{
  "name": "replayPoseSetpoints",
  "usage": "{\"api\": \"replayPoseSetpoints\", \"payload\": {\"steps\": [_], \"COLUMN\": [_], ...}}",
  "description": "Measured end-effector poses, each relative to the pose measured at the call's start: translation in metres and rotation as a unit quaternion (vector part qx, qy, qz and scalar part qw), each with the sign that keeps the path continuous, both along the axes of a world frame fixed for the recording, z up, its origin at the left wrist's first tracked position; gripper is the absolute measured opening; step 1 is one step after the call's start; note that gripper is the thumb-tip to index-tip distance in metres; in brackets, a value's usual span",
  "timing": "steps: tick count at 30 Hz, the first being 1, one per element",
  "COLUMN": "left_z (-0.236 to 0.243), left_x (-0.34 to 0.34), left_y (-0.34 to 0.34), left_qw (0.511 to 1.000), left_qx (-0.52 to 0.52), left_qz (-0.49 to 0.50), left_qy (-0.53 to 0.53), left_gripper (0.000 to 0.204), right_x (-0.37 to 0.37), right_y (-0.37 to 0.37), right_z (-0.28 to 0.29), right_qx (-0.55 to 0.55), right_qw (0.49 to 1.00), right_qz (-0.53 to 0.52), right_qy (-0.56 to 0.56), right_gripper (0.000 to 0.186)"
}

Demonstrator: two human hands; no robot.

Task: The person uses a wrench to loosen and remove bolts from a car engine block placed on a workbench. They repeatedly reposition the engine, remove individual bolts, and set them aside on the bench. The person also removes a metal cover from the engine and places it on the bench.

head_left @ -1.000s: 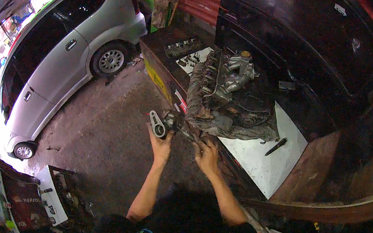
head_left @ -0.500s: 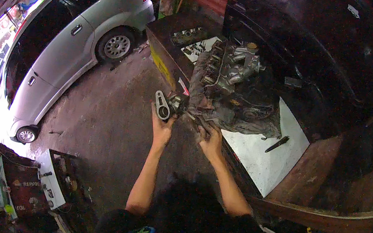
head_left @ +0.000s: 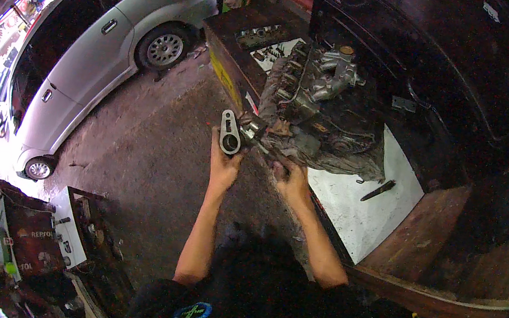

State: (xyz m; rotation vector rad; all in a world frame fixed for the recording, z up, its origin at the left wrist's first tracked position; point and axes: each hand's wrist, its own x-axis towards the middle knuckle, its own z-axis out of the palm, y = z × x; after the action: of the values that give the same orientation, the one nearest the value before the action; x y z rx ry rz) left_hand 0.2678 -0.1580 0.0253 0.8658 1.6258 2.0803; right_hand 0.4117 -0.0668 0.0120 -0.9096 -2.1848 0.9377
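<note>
My left hand (head_left: pixel 224 169) is closed round a metal engine part. Its pale, elongated flat plate (head_left: pixel 230 132) has a large round hole at the lower end, and a shiny rounded metal piece (head_left: pixel 252 127) sits just behind it. To the right, my right hand (head_left: pixel 290 181) has its fingers curled in a pinch, with a thin light rod (head_left: pixel 261 148) reaching from them toward the part. The rod's exact kind is too small to tell. Beyond both hands, a partly dismantled engine (head_left: pixel 312 102) lies on a dirty grey cloth (head_left: pixel 336 164) on the bench.
A white board (head_left: pixel 355 216) under the cloth carries a dark slender tool (head_left: pixel 378 191). Farther back are a long metal engine part (head_left: pixel 258 33) and small parts on a white sheet (head_left: pixel 273 54). A silver car (head_left: pixel 100 45) stands left; a shelf unit (head_left: pixel 71 229) stands lower left.
The plate in my left hand has turned more upright and shifted slightly right. My right hand has stayed close to the part. The whole view has shifted a little.
</note>
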Motion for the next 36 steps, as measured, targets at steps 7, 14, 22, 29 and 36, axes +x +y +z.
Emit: {"api": "replayPoseSetpoints", "payload": {"steps": [7, 14, 22, 29, 36], "left_z": [0.004, -0.011, -0.002, -0.010, -0.001], "left_x": [0.010, -0.005, 0.010, -0.002, -0.002], "left_y": [-0.001, -0.011, -0.002, -0.013, -0.010], "left_qw": [0.999, 0.995, 1.000, 0.999, 0.998], "left_qx": [0.000, 0.042, -0.015, -0.033, -0.028], "left_qz": [-0.018, -0.009, 0.012, 0.020, -0.037], "left_qy": [-0.035, -0.088, 0.006, -0.002, -0.053], "left_gripper": [0.079, 0.079, 0.081, 0.082, 0.080], "right_x": [-0.001, 0.010, -0.013, 0.014, 0.011], "right_y": [0.006, 0.006, 0.000, 0.010, 0.011], "right_z": [0.005, 0.007, -0.049, 0.011, -0.004], "right_qx": [0.011, 0.066, -0.155, 0.036, -0.182], "right_qw": [0.999, 0.997, 0.986, 0.997, 0.975], "right_qz": [-0.025, 0.023, -0.011, 0.009, 0.064], "right_qy": [0.029, -0.045, 0.052, -0.063, 0.106], "right_gripper": [0.023, 0.021, 0.023, 0.022, 0.030]}}
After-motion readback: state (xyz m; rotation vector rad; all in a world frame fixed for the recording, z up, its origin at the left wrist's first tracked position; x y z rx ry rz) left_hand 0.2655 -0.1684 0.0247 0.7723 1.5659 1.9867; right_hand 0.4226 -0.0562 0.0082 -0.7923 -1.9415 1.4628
